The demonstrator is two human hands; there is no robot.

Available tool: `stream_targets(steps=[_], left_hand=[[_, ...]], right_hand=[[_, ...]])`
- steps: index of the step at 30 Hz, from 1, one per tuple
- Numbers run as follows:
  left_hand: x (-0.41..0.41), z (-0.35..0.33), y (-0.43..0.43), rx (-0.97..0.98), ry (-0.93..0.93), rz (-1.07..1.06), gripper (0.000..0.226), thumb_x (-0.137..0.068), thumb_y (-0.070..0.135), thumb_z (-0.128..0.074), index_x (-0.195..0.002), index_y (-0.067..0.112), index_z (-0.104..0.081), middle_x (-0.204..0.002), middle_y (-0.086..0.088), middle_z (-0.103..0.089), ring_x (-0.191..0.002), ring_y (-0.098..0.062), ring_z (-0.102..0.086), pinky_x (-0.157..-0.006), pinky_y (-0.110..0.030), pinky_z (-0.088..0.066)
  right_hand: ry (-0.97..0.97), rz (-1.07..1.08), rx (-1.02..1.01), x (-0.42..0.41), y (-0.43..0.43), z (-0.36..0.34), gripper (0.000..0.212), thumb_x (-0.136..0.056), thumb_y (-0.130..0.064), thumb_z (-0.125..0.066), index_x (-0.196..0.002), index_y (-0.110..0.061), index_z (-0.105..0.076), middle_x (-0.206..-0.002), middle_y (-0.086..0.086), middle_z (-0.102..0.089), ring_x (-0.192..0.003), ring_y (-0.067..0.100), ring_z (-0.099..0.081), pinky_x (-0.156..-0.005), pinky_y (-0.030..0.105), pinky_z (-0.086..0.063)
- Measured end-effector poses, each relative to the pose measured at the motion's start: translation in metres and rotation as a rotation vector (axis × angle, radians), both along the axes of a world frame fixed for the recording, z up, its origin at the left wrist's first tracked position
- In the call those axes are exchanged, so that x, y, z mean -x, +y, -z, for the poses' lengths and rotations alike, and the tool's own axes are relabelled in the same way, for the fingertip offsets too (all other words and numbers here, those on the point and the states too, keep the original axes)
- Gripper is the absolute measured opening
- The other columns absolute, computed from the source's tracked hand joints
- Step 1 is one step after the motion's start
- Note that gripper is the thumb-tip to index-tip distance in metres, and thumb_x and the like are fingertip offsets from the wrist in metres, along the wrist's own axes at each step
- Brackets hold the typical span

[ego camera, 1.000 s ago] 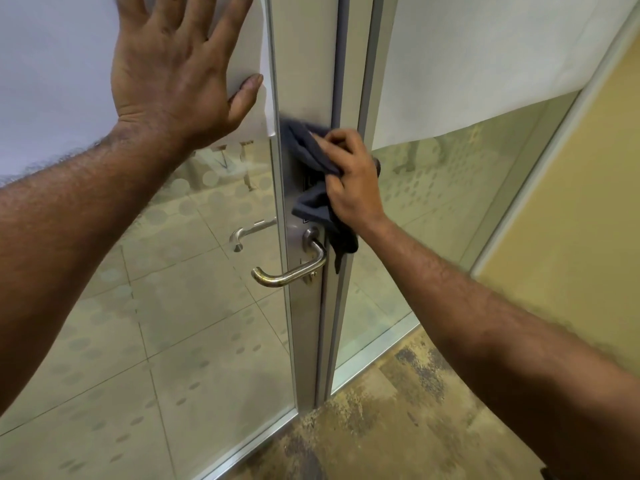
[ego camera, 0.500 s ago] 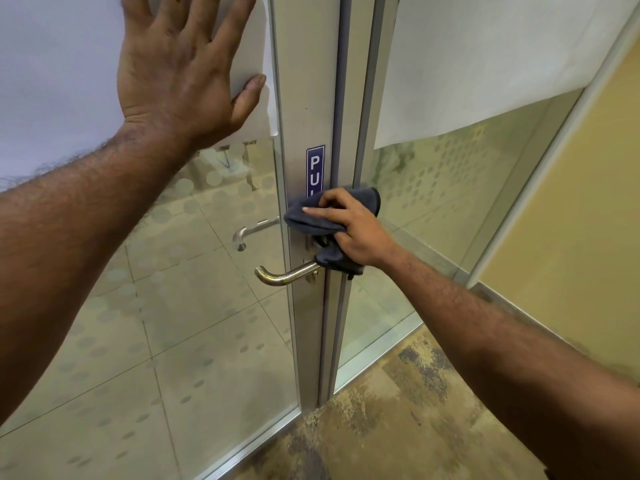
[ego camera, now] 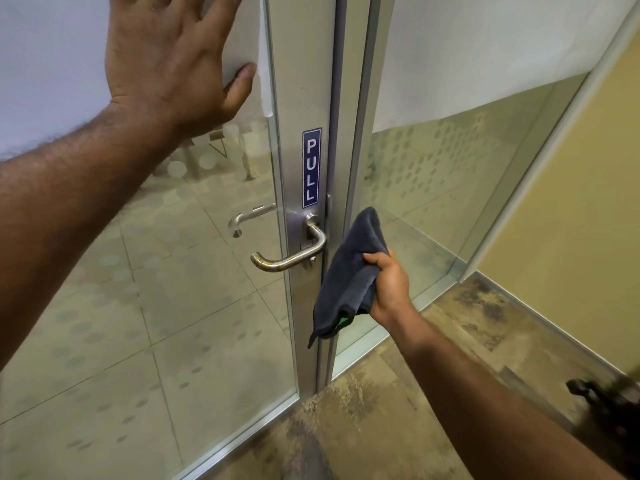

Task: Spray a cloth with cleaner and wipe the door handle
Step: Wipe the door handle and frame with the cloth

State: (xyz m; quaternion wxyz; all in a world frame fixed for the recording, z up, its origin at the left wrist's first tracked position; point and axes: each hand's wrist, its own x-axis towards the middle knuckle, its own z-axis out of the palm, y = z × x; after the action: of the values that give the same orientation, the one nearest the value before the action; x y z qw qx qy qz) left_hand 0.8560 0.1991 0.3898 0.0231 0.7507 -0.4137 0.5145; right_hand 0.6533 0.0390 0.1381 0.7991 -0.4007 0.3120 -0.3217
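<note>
While left hand point(ego camera: 173, 60) lies flat, fingers spread, on glass point(ego camera: 207, 306), right hand point(ego camera: 389, 284) grips cloth point(ego camera: 349, 271) just beside door handle point(ego camera: 289, 259).

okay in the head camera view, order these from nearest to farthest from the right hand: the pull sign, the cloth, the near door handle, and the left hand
1. cloth: held in the right hand.
2. near door handle: just left of the cloth.
3. PULL sign: above the handle on the door frame.
4. left hand: flat on the glass, upper left.
</note>
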Motion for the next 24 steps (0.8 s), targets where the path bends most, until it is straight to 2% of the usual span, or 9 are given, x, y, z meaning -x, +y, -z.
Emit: stream_targets(steps=[3,6,9,12,14,16,18,21,24], left_hand=[[0.002,0.02,0.001,-0.07,-0.004,0.015,0.075,-0.095,0.055,-0.037,-0.157,0.02,-0.015,-0.16,-0.017,-0.016,-0.145,-0.042,-0.018,-0.111,-0.064,-0.018],[0.006,0.043,0.004,-0.141,-0.007,0.028,0.077,-0.093,0.059,-0.031,-0.159,0.022,-0.015,-0.165,-0.011,-0.001,-0.15,-0.036,-0.004,-0.113,-0.064,-0.009],[0.005,0.054,0.005,-0.161,-0.018,0.032,0.078,-0.093,0.06,-0.028,-0.159,0.021,-0.014,-0.165,-0.01,0.002,-0.15,-0.036,-0.002,-0.111,-0.066,-0.009],[0.002,0.058,0.002,-0.157,-0.029,0.026,0.077,-0.094,0.06,-0.026,-0.159,0.021,-0.014,-0.165,-0.01,0.001,-0.15,-0.036,-0.003,-0.11,-0.068,-0.011],[0.001,0.059,0.0,-0.151,-0.04,0.019,0.077,-0.094,0.061,-0.025,-0.159,0.021,-0.014,-0.165,-0.01,0.0,-0.15,-0.036,-0.004,-0.11,-0.068,-0.012],[0.0,0.06,0.0,-0.146,-0.053,0.009,0.077,-0.095,0.062,-0.022,-0.159,0.022,-0.013,-0.165,-0.01,0.0,-0.15,-0.035,-0.004,-0.109,-0.069,-0.013],[0.0,0.06,-0.001,-0.147,-0.06,0.012,0.077,-0.095,0.063,-0.02,-0.159,0.022,-0.013,-0.165,-0.01,0.002,-0.15,-0.036,-0.003,-0.109,-0.07,-0.014],[0.001,0.058,-0.001,-0.147,-0.067,0.014,0.077,-0.095,0.062,-0.021,-0.16,0.022,-0.013,-0.165,-0.011,0.003,-0.15,-0.037,-0.003,-0.108,-0.069,-0.011],[0.0,0.059,-0.001,-0.147,-0.09,-0.006,0.076,-0.097,0.061,-0.03,-0.16,0.022,-0.013,-0.165,-0.011,0.003,-0.149,-0.038,-0.003,-0.109,-0.069,-0.011]], right_hand=[[-0.034,0.004,-0.003,-0.014,0.01,-0.002,0.028,-0.088,-0.01,-0.054,-0.108,-0.024,-0.069,-0.101,0.011,-0.072,-0.107,0.038,-0.065,-0.094,0.05,-0.053],[-0.075,-0.023,0.113,-0.037,0.024,-0.012,0.034,-0.089,-0.008,-0.052,-0.119,-0.019,-0.066,-0.098,0.002,-0.075,-0.1,0.027,-0.067,-0.082,0.035,-0.057],[-0.046,-0.07,0.383,-0.057,0.041,-0.013,0.05,-0.095,-0.004,-0.047,-0.144,-0.014,-0.049,-0.14,-0.008,-0.052,-0.131,0.021,-0.05,-0.102,0.025,-0.047],[-0.002,-0.084,0.651,-0.065,0.052,-0.004,0.033,-0.097,-0.021,-0.053,-0.128,-0.025,-0.063,-0.159,-0.006,-0.026,-0.143,0.016,-0.035,-0.112,0.027,-0.038],[0.035,-0.062,0.688,-0.065,0.052,-0.002,0.022,-0.098,-0.029,-0.053,-0.113,-0.027,-0.07,-0.153,-0.002,-0.034,-0.137,0.018,-0.043,-0.11,0.031,-0.042],[0.06,-0.04,0.75,-0.064,0.043,0.001,0.022,-0.099,-0.023,-0.057,-0.106,-0.01,-0.073,-0.14,-0.002,-0.044,-0.129,0.011,-0.048,-0.102,0.018,-0.046],[0.065,-0.04,0.816,-0.061,0.032,0.003,0.017,-0.096,-0.015,-0.062,-0.101,-0.005,-0.074,-0.131,-0.004,-0.047,-0.121,-0.002,-0.049,-0.096,0.011,-0.044],[0.047,0.024,0.674,-0.066,0.028,0.003,0.011,-0.095,-0.011,-0.062,-0.1,-0.011,-0.072,-0.127,0.006,-0.05,-0.119,0.008,-0.053,-0.094,0.012,-0.046],[0.075,0.115,0.344,-0.085,0.036,-0.008,0.008,-0.098,-0.016,-0.058,-0.095,-0.022,-0.063,-0.126,0.013,-0.054,-0.118,0.025,-0.058,-0.097,0.032,-0.053]])
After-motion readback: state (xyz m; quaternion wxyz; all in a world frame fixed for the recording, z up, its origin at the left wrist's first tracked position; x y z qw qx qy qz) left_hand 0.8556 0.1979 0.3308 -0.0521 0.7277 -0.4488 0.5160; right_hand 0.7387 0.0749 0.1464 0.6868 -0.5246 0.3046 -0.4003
